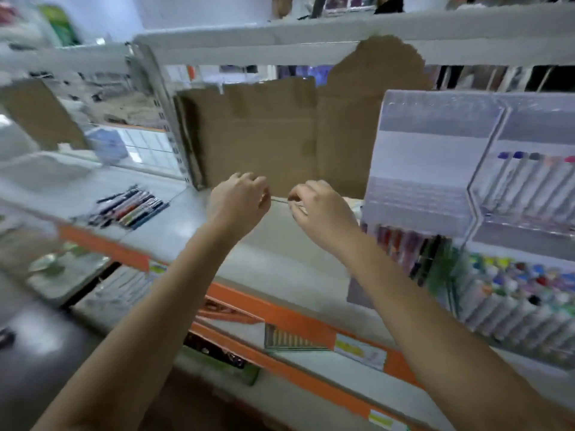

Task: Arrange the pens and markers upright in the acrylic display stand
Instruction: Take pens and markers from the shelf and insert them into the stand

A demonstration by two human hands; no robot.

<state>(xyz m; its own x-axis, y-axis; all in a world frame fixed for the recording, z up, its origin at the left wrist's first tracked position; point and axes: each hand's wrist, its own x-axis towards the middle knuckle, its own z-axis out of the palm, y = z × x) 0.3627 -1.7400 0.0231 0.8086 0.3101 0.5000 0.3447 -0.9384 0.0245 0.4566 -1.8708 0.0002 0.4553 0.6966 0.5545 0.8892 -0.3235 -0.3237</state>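
My left hand (239,197) and my right hand (317,206) are raised side by side over the middle of the shelf, fingers curled. A thin pale pen (280,199) spans the small gap between them, and each hand pinches one end. The frame is blurred, so the pen's details are unclear. A loose bunch of pens (129,208) lies flat on the shelf to the left. The acrylic display stand (435,169) is on the right, with a few pens upright (529,188) in its upper tier and several capped markers (529,293) in its lower rows.
A brown cardboard sheet (264,135) stands against the back of the shelf behind my hands. The shelf's orange front edge (280,309) carries price labels. An upper shelf beam (311,42) runs overhead. More goods lie on the lower shelf (217,356).
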